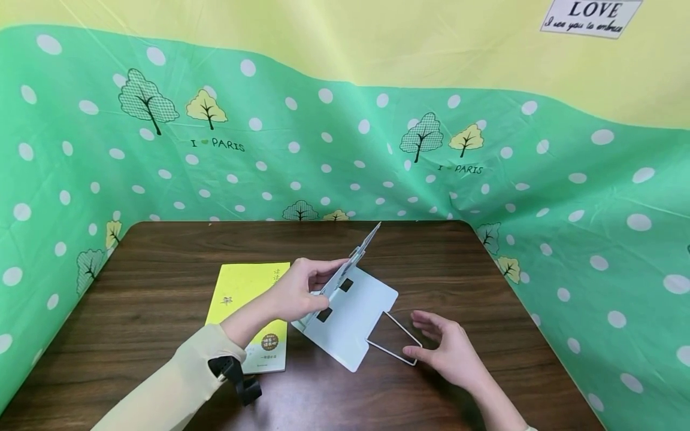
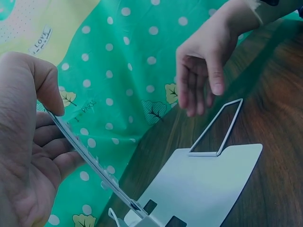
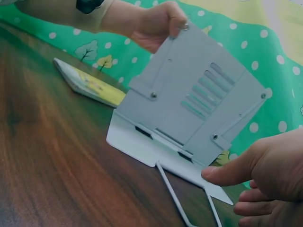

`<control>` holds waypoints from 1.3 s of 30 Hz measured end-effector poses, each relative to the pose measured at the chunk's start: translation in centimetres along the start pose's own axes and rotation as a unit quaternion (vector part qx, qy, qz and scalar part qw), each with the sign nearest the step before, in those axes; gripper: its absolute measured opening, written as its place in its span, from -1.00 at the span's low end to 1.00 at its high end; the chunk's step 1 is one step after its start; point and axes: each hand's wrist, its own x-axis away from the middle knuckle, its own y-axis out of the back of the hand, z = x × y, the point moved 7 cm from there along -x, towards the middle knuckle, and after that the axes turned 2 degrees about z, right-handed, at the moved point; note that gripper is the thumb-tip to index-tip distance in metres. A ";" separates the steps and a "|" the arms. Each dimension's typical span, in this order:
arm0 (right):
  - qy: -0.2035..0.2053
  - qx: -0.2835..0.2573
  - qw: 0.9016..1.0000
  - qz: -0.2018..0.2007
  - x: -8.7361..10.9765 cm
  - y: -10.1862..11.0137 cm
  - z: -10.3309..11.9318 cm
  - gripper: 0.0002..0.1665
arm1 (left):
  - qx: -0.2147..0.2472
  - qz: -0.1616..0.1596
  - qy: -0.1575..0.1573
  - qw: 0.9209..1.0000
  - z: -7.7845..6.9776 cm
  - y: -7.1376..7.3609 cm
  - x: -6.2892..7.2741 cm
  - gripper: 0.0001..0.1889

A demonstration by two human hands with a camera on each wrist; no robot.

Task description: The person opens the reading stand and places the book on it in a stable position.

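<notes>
A light grey metal book stand stands partly unfolded on the table. Its flat base [image 1: 358, 320] lies low, and its slotted back panel [image 3: 189, 80] tilts up from the hinge. My left hand [image 1: 302, 290] pinches the back panel by its edge, thumb on one face and fingers behind, as the left wrist view shows. From the base's right side sticks out a white wire loop [image 1: 390, 352]. Beside that loop is my right hand [image 1: 450, 347], fingers loosely bent and thumb apart from them. The left wrist view puts it above the wire with a gap between.
A yellow book [image 1: 242, 284] lies on the dark wood table [image 1: 172, 251], left of the stand and partly under my left forearm. Green and yellow dotted cloth [image 1: 345, 149] hangs behind the table and along its sides.
</notes>
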 end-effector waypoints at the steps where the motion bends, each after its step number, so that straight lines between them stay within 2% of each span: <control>1: -0.006 0.010 1.000 0.001 0.0 -0.1 -0.1 -0.14 | 0.000 0.001 0.000 1.000 0.0 0.1 0.0 -0.19; 7: -0.030 0.052 0.998 0.000 -0.1 -0.6 -0.8 -0.08 | -0.002 0.005 -0.001 1.000 -0.1 0.4 -0.1 -0.19; 22: -0.051 0.071 0.996 0.009 0.1 -1.7 -0.8 0.05 | -0.006 0.010 -0.008 1.000 0.3 0.8 -0.5 -0.21; 32: -0.065 0.063 0.996 0.007 -0.6 -1.8 -1.2 -0.03 | -0.003 0.008 -0.010 1.000 0.4 1.0 -0.3 -0.22; 39: -0.066 0.078 0.995 0.011 -1.0 -2.0 -1.3 -0.11 | 0.011 0.004 -0.012 1.000 0.5 1.0 -0.3 -0.22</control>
